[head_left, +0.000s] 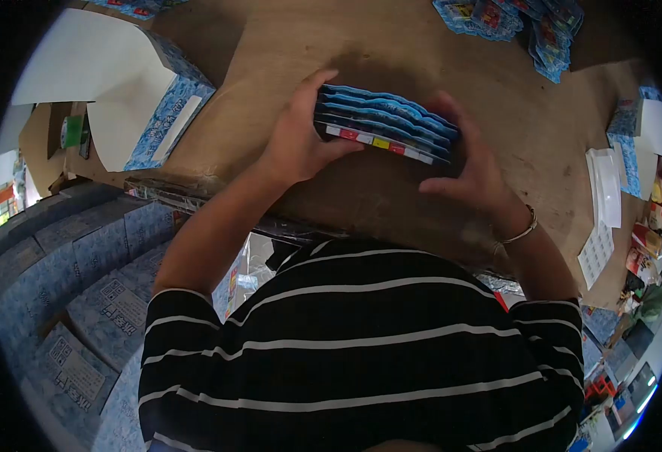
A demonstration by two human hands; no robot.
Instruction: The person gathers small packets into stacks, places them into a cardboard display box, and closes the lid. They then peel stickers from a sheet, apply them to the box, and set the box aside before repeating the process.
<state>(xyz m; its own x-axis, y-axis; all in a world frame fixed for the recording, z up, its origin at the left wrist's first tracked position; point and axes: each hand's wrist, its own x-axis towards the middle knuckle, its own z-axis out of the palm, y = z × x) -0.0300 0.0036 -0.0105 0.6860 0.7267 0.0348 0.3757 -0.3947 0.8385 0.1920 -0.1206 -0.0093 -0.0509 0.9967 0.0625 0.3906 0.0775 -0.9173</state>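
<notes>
A stack of blue packets (387,113) is held above the brown tabletop, their wavy upper edges fanned slightly apart. Along the near side runs a white strip with red and yellow blocks. My left hand (298,139) is closed on the stack's left end, thumb along the near face and fingers behind. At the right end, my right hand (478,162) curves round the packets. Its fingers are at the far corner, and its thumb sticks out below, apart from the near face. The packets partly hide the fingertips.
Loose blue packets (489,19) lie in piles at the back right. An opened blue-and-white carton (169,124) stands on the left of the tabletop (286,53). Several printed boxes (97,309) are stacked low on the left. White sheets (600,211) lie by the right edge.
</notes>
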